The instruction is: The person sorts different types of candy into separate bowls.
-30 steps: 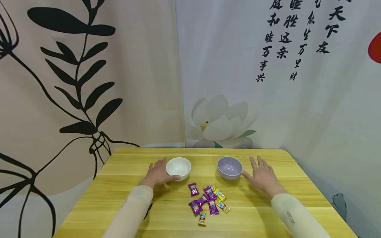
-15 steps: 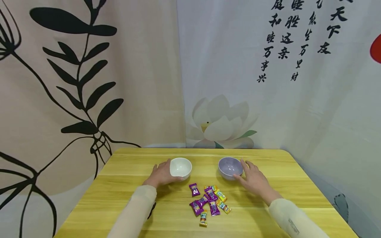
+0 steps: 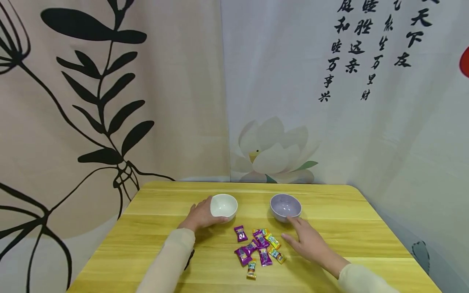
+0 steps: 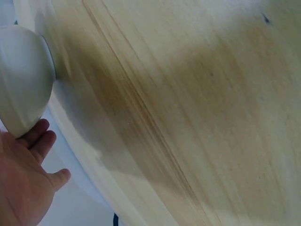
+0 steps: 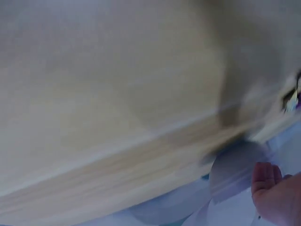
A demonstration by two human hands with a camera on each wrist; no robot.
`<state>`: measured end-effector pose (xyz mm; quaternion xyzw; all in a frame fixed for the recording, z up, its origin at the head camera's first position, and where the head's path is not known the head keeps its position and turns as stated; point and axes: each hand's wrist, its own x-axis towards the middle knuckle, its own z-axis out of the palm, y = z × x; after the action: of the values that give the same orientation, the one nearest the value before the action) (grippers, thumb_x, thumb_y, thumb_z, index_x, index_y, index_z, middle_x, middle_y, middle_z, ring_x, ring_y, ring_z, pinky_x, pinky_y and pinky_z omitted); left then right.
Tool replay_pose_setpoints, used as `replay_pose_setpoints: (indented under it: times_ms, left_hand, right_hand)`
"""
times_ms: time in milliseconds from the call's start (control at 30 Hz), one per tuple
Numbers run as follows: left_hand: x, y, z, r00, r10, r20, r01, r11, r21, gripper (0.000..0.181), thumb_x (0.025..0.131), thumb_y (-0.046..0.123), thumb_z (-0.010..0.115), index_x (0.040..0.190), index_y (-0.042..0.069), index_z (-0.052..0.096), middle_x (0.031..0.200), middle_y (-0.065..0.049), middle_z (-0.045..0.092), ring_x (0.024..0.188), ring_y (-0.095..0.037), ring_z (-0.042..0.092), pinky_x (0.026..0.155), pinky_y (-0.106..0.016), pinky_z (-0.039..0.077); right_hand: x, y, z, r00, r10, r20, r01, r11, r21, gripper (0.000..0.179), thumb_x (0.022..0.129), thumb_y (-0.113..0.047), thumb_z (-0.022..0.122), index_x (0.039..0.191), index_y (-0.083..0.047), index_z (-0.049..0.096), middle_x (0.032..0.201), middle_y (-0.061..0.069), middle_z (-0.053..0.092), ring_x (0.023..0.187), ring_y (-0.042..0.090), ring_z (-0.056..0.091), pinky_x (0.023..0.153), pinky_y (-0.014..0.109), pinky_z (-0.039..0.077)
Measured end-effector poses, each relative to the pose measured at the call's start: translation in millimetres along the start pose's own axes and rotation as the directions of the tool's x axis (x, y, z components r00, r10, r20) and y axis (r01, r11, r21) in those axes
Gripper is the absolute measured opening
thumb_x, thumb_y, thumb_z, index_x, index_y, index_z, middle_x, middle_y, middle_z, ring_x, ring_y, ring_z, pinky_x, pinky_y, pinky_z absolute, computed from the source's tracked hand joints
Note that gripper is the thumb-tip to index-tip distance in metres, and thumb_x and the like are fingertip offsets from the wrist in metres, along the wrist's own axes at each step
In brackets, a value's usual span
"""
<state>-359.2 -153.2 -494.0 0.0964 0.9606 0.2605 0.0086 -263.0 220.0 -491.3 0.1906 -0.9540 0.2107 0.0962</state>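
Note:
My left hand (image 3: 202, 214) holds the left side of a white bowl (image 3: 224, 206), thumb along its front. In the left wrist view the bowl (image 4: 26, 77) meets the fingers at its edge, and part of the hand is cut off. My right hand (image 3: 309, 242), fingers extended, is in front of a lavender bowl (image 3: 286, 206); its index fingertip overlaps the bowl's near side, and I cannot tell whether they touch. Between the hands lies a pile of wrapped candies, several purple (image 3: 243, 256) and several yellow (image 3: 276, 255). The right wrist view is blurred; the right hand (image 5: 280, 195) looks unladen.
Both bowls stand near the back of the wooden table (image 3: 165, 203), with a gap between them. Behind it hangs a printed cloth backdrop (image 3: 198, 101). A small dark object (image 3: 189, 259) shows beside the left sleeve.
My right hand has moved from the lavender bowl's right side toward the front and left, nearer the candies. My left hand has closed in on the white bowl. The candies lie as before.

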Motion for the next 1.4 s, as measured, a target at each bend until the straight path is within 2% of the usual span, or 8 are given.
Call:
replay_pose_setpoints:
  times_ms: [100,267,567,1000,1167,1400]
  left_hand:
    - [0.0,1.4,-0.6,1.000,0.009,-0.006,-0.009,1.000,-0.014,0.114,0.068,0.067,0.079,0.150,0.001,0.035,0.139,-0.017,0.053,0.127,-0.037,0.048,0.112,-0.064,0.019]
    - [-0.6,2.9,-0.6,1.000,0.016,-0.012,-0.016,0.999,-0.033,0.110,0.068,0.064,0.081,0.148,0.002,0.038,0.137,-0.016,0.055,0.125,-0.036,0.051,0.111,-0.065,0.020]
    - [1.1,1.9,0.2,1.000,0.013,-0.014,-0.013,0.999,-0.042,0.109,0.066,0.065,0.082,0.146,0.002,0.040,0.133,-0.014,0.057,0.120,-0.033,0.054,0.110,-0.064,0.021]
    - [2.5,-1.2,3.0,1.000,0.003,-0.018,-0.004,0.999,-0.052,0.111,0.065,0.066,0.082,0.147,0.004,0.039,0.134,-0.012,0.057,0.121,-0.033,0.053,0.111,-0.063,0.020]
    - [0.4,0.4,2.5,1.000,0.006,-0.018,-0.007,0.998,-0.057,0.109,0.066,0.065,0.083,0.145,0.004,0.041,0.132,-0.012,0.058,0.120,-0.032,0.054,0.111,-0.063,0.021]
    - [-0.8,1.5,0.3,1.000,0.001,-0.016,-0.002,0.998,-0.066,0.109,0.066,0.064,0.084,0.146,0.004,0.040,0.133,-0.011,0.057,0.121,-0.032,0.054,0.111,-0.063,0.020]
  right_hand:
    - [-7.3,-6,6,1.000,0.003,0.023,-0.004,0.999,0.039,0.067,0.096,-0.044,0.063,0.142,0.002,0.049,0.139,0.024,0.051,0.127,0.042,0.050,0.103,0.057,0.041]
    - [-15.8,-11,17,0.998,0.003,0.065,-0.010,0.995,0.097,0.065,0.093,-0.047,0.066,0.135,0.001,0.055,0.126,0.014,0.060,0.111,0.032,0.060,0.094,0.052,0.049]
    - [-29.8,-15,31,0.993,-0.027,0.114,0.017,0.996,0.091,0.064,0.087,-0.055,0.069,0.124,-0.003,0.063,0.110,-0.001,0.060,0.100,0.019,0.060,0.087,0.045,0.052]
    - [-35.8,-16,40,0.996,-0.066,0.061,0.065,0.998,0.005,0.047,0.082,-0.050,0.075,0.107,-0.010,0.071,0.101,-0.008,0.059,0.093,0.014,0.058,0.081,0.039,0.053]
    - [-35.0,-15,43,0.995,-0.097,0.021,0.098,0.994,-0.046,0.032,0.083,-0.039,0.077,0.099,-0.012,0.073,0.095,-0.010,0.058,0.088,0.010,0.056,0.078,0.035,0.053]
    - [-32.6,-19,40,0.994,-0.106,0.008,0.106,0.993,-0.050,0.021,0.082,-0.031,0.079,0.093,-0.013,0.073,0.090,-0.010,0.059,0.083,0.009,0.056,0.075,0.034,0.052]
